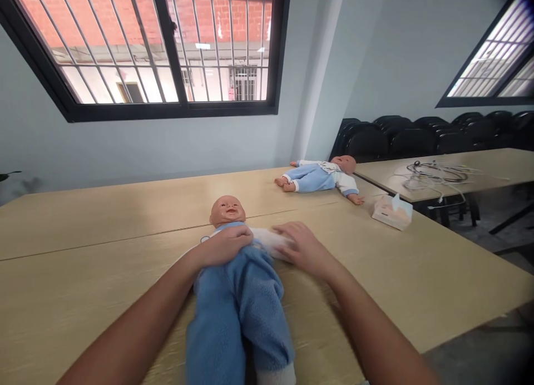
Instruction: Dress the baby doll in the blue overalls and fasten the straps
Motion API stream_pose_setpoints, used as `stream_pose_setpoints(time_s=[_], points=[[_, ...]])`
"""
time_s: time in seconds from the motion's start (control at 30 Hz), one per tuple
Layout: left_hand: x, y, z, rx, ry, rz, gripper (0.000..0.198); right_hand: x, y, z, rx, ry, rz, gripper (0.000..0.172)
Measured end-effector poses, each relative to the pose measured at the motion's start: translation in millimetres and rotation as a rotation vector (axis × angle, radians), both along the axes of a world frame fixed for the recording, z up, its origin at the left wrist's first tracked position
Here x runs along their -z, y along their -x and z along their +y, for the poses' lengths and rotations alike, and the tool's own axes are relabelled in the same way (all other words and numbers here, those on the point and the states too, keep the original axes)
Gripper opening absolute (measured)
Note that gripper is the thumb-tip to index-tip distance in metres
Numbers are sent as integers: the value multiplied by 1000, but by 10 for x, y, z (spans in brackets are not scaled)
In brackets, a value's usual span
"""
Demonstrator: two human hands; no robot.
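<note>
A baby doll point(228, 210) lies on its back on the table, head away from me, in a white top and fuzzy blue trousers point(240, 312). My left hand point(227, 245) rests across the doll's chest, its fingers curled together on the cloth of the top. Over at the doll's white sleeve point(267, 240), my right hand point(302, 248) has its fingers apart and touches the cloth, slightly blurred. The arm inside that sleeve is hidden. The doll's other arm is mostly behind my left forearm.
A second doll point(319, 176) in white and light blue lies farther back on the tables point(104, 207). A tissue box point(392, 211) stands at the right edge. Coiled cables point(438, 173) lie on another table, with stacked black chairs point(404, 140) behind.
</note>
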State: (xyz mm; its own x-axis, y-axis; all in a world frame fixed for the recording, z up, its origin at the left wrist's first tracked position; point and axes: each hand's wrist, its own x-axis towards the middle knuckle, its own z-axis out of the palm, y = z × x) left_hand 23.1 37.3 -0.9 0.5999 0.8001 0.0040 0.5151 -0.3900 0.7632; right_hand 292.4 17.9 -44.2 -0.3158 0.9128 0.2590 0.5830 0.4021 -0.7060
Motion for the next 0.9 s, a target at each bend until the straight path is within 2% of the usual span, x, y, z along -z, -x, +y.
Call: stream_pose_setpoints(time_s=[0.07, 0.1, 0.17, 0.23, 0.3, 0.43, 0.53, 0.6, 0.67, 0.77, 0.9], points=[[31, 22, 3, -18, 63, -87, 28, -27, -240, 9, 28, 37, -188, 58], [56, 32, 8, -30, 97, -126, 28, -27, -343, 19, 31, 98, -240, 60], [119, 49, 27, -74, 179, -200, 27, -12, -490, 45, -5, 239, -252, 55], [185, 60, 54, -122, 267, -263, 27, -1, -564, 67, -43, 333, -174, 50], [225, 66, 75, -168, 327, -304, 29, -3, -595, 80, -20, 348, -91, 50], [191, 80, 61, -224, 345, -341, 41, 21, -596, 111, 111, 228, 44, 63], [145, 91, 24, -180, 332, -322, 44, 106, -442, 177, 185, 53, 238, 89], [150, 88, 7, -132, 279, -319, 39, 155, -226, 238, 189, -69, 351, 97], [186, 74, 2, -88, 226, -372, 35, 154, 45, 298, 144, -141, 385, 92], [264, 40, 12, -56, 225, -525, 34, 56, 428, 356, 38, -161, 285, 76], [342, 8, 26, -139, 138, -669, 30, -64, 688, 370, -120, -96, 84, 58]])
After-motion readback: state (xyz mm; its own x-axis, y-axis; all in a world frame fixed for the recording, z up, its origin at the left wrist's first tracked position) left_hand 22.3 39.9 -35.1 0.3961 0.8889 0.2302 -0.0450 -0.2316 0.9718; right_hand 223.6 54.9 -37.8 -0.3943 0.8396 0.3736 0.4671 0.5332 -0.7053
